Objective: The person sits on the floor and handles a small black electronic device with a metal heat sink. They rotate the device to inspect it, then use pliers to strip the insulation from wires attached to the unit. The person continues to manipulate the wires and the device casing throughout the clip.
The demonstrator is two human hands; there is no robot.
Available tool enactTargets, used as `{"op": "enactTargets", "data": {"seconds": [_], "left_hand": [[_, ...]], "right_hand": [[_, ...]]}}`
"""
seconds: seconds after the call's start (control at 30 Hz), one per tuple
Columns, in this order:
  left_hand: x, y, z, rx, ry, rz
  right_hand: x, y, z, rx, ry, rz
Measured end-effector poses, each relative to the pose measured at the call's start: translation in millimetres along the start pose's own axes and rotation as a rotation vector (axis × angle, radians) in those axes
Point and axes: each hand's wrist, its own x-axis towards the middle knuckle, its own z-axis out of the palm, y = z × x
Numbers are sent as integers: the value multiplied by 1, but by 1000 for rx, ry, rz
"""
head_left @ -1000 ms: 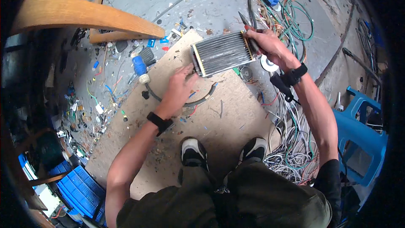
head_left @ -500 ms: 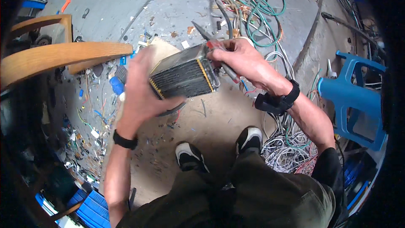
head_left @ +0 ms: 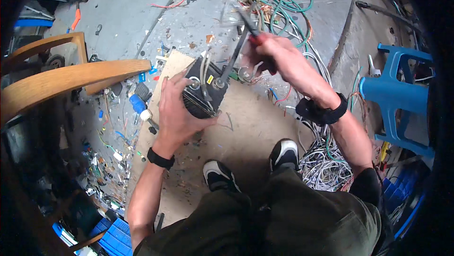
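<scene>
My left hand [head_left: 177,107] grips a black ribbed box-shaped device [head_left: 208,96] from its near left side, thumb along the near edge. The device's upper face shows round fittings, a small yellow label and grey cables [head_left: 205,69]. From one fitting a thick dark cable [head_left: 232,59] runs up toward my right hand [head_left: 274,55]. That hand is closed around a hand tool with red grips and a dark pointed end [head_left: 248,23], blurred by motion, so its exact kind is unclear. Whether the right fingers also touch the cable cannot be made out.
Cardboard [head_left: 246,119] lies under my shoes. Scraps litter the floor at left, near a wooden chair arm [head_left: 71,83] and a blue plug [head_left: 138,104]. At right are a blue plastic stool [head_left: 397,90] and a wire pile [head_left: 326,166]; green cable coils [head_left: 302,5] lie ahead.
The device has been turned, bringing its cabled face up. My left hand, blurred beside it before, now grips it. My right hand has moved off the device with the tool.
</scene>
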Motion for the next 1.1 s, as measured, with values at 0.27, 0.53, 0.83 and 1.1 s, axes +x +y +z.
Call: {"op": "enactTargets", "data": {"seconds": [0.27,0.53,0.83,1.1], "left_hand": [[-1,-13,-18,1,41,-49],[5,-15,-16,-4,11,67],[8,-8,-6,35,-75,129],[25,19,20,161,-365,287]], "right_hand": [[3,60,15,109,70,250],[34,52,41,225,90,208],[-11,64,49,461,404,224],[-61,120,31,483,500,399]]}}
